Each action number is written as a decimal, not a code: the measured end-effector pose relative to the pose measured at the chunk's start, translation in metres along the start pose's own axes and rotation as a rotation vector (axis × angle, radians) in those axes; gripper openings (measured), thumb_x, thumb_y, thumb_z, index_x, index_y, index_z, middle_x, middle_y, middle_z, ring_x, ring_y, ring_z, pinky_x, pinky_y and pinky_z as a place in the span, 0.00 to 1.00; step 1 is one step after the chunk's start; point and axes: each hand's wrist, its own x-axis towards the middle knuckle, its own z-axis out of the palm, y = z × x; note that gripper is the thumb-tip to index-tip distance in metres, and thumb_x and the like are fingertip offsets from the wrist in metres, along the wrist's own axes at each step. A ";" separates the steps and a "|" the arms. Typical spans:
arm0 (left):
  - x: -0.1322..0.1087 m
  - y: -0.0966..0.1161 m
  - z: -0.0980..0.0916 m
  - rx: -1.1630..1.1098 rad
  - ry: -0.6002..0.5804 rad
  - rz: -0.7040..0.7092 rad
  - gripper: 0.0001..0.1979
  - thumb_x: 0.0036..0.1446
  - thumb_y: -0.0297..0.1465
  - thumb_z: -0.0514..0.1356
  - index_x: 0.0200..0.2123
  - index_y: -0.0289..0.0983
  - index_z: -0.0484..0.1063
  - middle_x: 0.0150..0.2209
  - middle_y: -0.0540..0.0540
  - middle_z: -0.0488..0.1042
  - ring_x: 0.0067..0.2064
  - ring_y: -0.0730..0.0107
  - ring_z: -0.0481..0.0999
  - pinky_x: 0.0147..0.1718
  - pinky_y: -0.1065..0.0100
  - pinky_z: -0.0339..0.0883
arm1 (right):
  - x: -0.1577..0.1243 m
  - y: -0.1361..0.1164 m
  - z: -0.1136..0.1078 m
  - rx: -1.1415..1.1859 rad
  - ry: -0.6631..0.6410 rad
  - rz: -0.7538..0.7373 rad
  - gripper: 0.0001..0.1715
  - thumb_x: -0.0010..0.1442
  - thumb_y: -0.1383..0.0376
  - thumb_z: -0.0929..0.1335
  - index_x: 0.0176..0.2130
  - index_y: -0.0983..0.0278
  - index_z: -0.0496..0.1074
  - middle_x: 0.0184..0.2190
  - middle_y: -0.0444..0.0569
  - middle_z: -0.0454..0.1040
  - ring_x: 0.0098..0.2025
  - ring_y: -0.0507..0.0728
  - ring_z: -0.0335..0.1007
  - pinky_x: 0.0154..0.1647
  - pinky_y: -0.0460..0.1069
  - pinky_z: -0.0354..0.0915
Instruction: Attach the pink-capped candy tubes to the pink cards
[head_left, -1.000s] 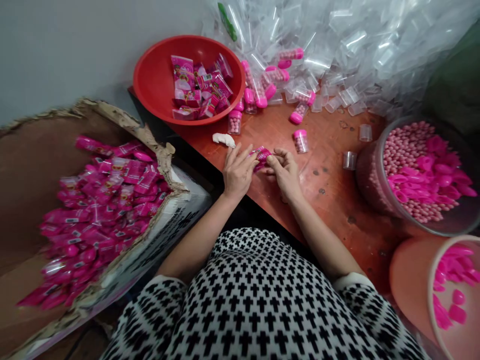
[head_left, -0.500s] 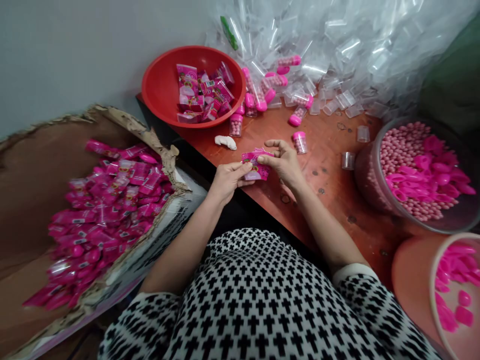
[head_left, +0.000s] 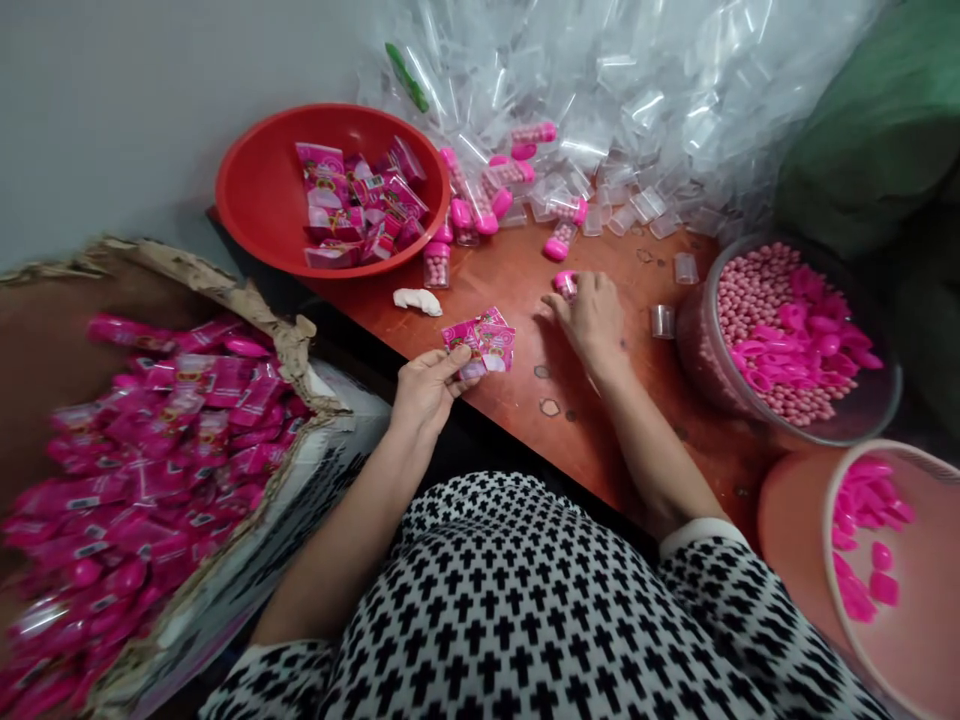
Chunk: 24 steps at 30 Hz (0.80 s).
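Note:
My left hand (head_left: 431, 392) pinches several pink printed packets (head_left: 484, 342), fanned out over the front edge of the table. My right hand (head_left: 592, 315) reaches down to a small clear jar with a pink lid (head_left: 565, 284); its thumb and fingers are around the jar, covering most of it. Just beyond the packets lies a crumpled white piece (head_left: 418, 301). Another pink-lidded jar of pink beads (head_left: 436, 265) stands beside the red bowl (head_left: 255, 235), which holds filled pink packets (head_left: 328, 215).
A torn cardboard box (head_left: 217, 280) full of pink packets stands at left. Clear empty jars (head_left: 630, 110) heap along the back. At right are a tub (head_left: 697, 370) of pink beads and pink pieces, a peach bucket (head_left: 795, 530), and a lone clear jar (head_left: 662, 321).
My right hand has let go of the packets and moved right to the pink-lidded jar. The left hand keeps the packets, now fanned. The whole view has shifted.

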 end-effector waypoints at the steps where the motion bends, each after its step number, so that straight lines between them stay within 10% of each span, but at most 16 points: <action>1: 0.000 0.000 0.003 -0.038 0.006 -0.015 0.11 0.41 0.27 0.72 0.21 0.31 0.71 0.22 0.48 0.75 0.22 0.76 0.74 0.21 0.75 0.71 | 0.005 0.005 -0.002 -0.046 -0.032 0.029 0.24 0.59 0.54 0.68 0.47 0.69 0.69 0.46 0.62 0.72 0.48 0.66 0.67 0.45 0.57 0.64; 6: 0.003 0.003 0.017 -0.267 0.067 -0.090 0.05 0.54 0.28 0.65 0.27 0.34 0.73 0.24 0.50 0.76 0.24 0.77 0.75 0.23 0.75 0.72 | 0.014 0.022 -0.008 -0.055 -0.106 0.084 0.13 0.63 0.62 0.64 0.39 0.70 0.70 0.40 0.62 0.75 0.41 0.63 0.72 0.42 0.57 0.64; 14: 0.004 0.003 0.029 -0.496 0.117 -0.166 0.05 0.57 0.31 0.63 0.30 0.36 0.73 0.27 0.50 0.77 0.30 0.71 0.79 0.35 0.67 0.75 | -0.084 -0.024 -0.015 1.081 -0.402 0.113 0.19 0.60 0.47 0.64 0.35 0.61 0.63 0.23 0.41 0.71 0.18 0.50 0.67 0.18 0.45 0.63; 24: -0.004 -0.011 0.043 -0.474 -0.047 -0.070 0.09 0.49 0.32 0.69 0.28 0.35 0.72 0.26 0.51 0.76 0.25 0.78 0.74 0.27 0.75 0.68 | -0.107 -0.052 -0.001 1.154 -0.349 0.150 0.16 0.61 0.51 0.65 0.35 0.61 0.65 0.21 0.38 0.69 0.18 0.48 0.66 0.16 0.43 0.63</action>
